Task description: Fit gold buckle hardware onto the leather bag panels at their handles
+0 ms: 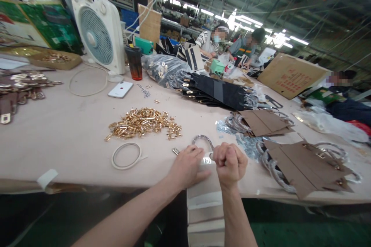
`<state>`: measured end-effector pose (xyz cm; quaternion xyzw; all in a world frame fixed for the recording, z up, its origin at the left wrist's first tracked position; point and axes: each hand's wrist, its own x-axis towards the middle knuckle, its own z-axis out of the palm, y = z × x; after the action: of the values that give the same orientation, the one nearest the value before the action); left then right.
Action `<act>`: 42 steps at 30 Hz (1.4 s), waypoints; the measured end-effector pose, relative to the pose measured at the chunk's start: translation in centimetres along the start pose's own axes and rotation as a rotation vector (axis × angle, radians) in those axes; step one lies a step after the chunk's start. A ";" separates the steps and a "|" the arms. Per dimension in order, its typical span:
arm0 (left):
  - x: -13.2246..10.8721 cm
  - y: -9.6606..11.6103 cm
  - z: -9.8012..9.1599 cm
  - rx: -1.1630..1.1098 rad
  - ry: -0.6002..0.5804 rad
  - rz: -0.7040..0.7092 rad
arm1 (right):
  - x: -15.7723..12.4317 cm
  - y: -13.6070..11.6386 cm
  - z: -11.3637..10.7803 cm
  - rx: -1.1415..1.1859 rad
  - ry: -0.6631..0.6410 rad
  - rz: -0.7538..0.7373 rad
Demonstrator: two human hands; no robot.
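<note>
A beige piece [205, 197] with a wrapped looped handle [203, 137] and a small metal plate [207, 160] lies at the table's front edge and hangs over it. My left hand [188, 164] rests on its left side, fingers spread and lying flat. Just right of the metal plate, my right hand [231, 161] is closed in a fist; what it grips is hidden. A small metal piece [175, 151] lies by my left fingers. Farther back is a pile of gold metal fittings [145, 121], with a roll of white tape [126, 156] in front of it.
Brown panels with wrapped handles [307, 162] lie at the right, black panels [217, 88] behind. A white fan [98, 29], a dark cup [134, 63] and a phone [121, 89] stand or lie at back left. Other people [213, 40] sit across the table.
</note>
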<state>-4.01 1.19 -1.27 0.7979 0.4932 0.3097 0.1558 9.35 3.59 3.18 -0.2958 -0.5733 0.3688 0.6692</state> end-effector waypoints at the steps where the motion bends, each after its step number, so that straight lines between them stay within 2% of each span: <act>1: 0.0 0.0 0.1 -0.005 -0.004 0.005 | -0.1 0.2 0.1 -0.014 -0.002 0.024; 4: 0.0 -0.1 0.2 -0.017 -0.013 0.022 | -0.5 1.5 0.2 -0.033 -0.011 0.176; 6: -0.1 -0.4 0.4 -0.025 0.000 0.018 | -0.6 1.8 -0.1 0.042 0.048 0.208; 11: -0.5 -1.4 0.0 -0.120 -0.005 0.036 | -0.6 -0.5 -1.8 0.198 0.226 0.091; 15: -1.5 -1.9 -1.1 -0.135 -0.012 0.057 | -0.9 -2.4 -2.7 0.197 0.247 0.078; 20: -2.8 -2.6 -2.0 -0.101 0.019 0.008 | -1.8 -2.2 -0.7 0.243 0.207 0.121; 24: -3.3 -3.2 -2.1 -0.182 0.019 0.003 | -2.5 -1.1 1.6 0.273 0.156 0.159; 27: -3.3 -3.4 -2.5 -0.240 0.003 -0.009 | -3.0 -0.3 2.5 0.270 0.117 0.176; 33: -2.9 -3.3 -3.5 -0.362 0.011 -0.088 | -3.6 0.4 2.6 0.243 0.139 0.177; 42: -1.7 -3.7 -2.6 -0.420 0.031 -0.197 | -4.0 0.7 2.8 0.235 0.144 0.154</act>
<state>-8.81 1.30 -1.89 0.6911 0.4956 0.4012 0.3403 6.18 0.56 0.92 -0.2841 -0.4523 0.4614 0.7084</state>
